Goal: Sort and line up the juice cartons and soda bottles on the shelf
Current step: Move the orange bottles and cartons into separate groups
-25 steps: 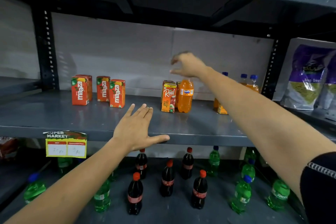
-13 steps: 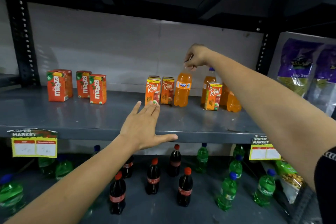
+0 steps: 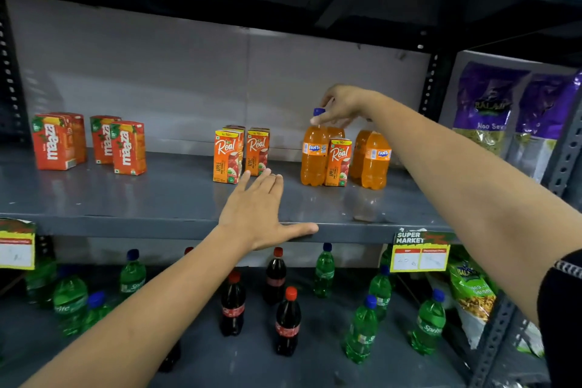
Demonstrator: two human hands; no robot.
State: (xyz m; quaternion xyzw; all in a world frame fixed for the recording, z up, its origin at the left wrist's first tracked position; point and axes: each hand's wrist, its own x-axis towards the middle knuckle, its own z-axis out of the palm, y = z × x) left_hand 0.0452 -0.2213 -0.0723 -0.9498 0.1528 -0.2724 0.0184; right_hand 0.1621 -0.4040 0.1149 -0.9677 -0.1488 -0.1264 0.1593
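Note:
On the grey middle shelf (image 3: 157, 195), several red Maaza cartons (image 3: 127, 148) stand at the left. A few orange Real cartons (image 3: 226, 156) stand in the middle. At the right, one more Real carton (image 3: 338, 162) stands among orange Fanta bottles (image 3: 374, 161). My right hand (image 3: 343, 104) pinches the neck, just under the blue cap, of the leftmost Fanta bottle (image 3: 313, 154), which stands upright on the shelf. My left hand (image 3: 256, 211) lies flat and open on the shelf's front edge, fingertips just short of the Real cartons.
The shelf below holds dark cola bottles (image 3: 287, 321) and green Sprite bottles (image 3: 362, 331), scattered. Purple snack bags (image 3: 491, 110) fill the bay to the right, past a perforated upright (image 3: 433, 85). A yellow price tag (image 3: 420, 252) hangs on the shelf edge.
My right hand closed on the Fanta bottle beside the middle Real cartons and carried it right, to the other Fanta bottles. My left hand stayed on the shelf edge.

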